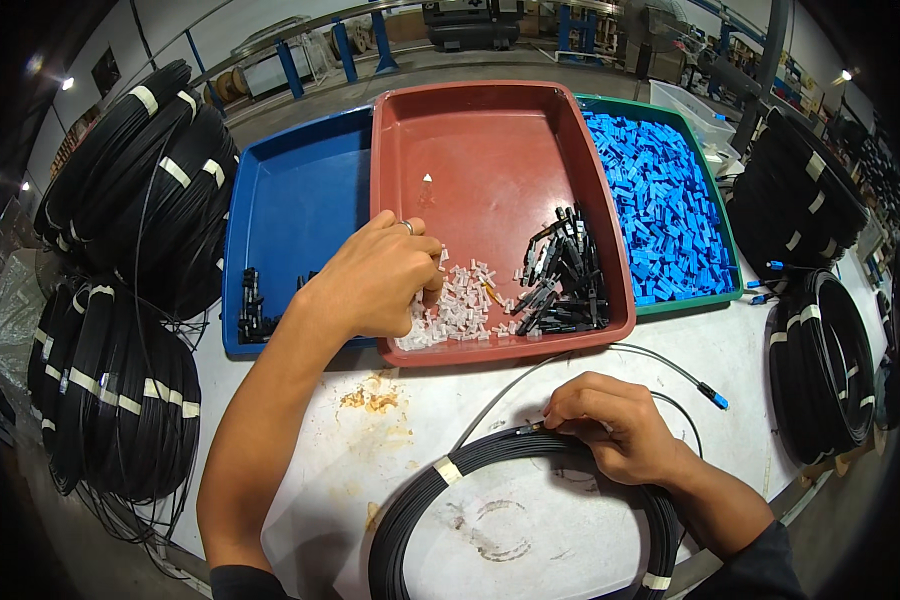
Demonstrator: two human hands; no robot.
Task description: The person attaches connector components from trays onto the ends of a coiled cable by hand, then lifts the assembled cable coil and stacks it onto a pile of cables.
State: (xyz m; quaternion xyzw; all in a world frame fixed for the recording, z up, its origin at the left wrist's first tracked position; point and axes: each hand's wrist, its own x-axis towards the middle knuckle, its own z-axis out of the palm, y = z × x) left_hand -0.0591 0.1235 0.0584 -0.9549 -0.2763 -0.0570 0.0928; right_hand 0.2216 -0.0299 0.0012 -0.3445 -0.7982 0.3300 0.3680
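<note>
My left hand (380, 275) reaches into the red tray (480, 140), its fingers curled down in a pinch at a pile of small clear-white plastic caps (467, 305). Whatever sits between those fingertips is hidden. On the white table in front lies a coil of black cable (410, 515), bound with pale tape. Over the coil's far side, my right hand (620, 425) pinches a cable end (532, 428) with a small dark connector tip. Another cable end with a blue-tipped connector (713, 396) lies to the right of that hand.
Black slim connector parts (570, 270) fill the red tray's right corner. A blue tray (300, 190) stands left, a green tray (708, 165) of blue clips (660, 215) right. Stacked cable coils (120, 390) flank the table at left, with more coils (820, 370) at right.
</note>
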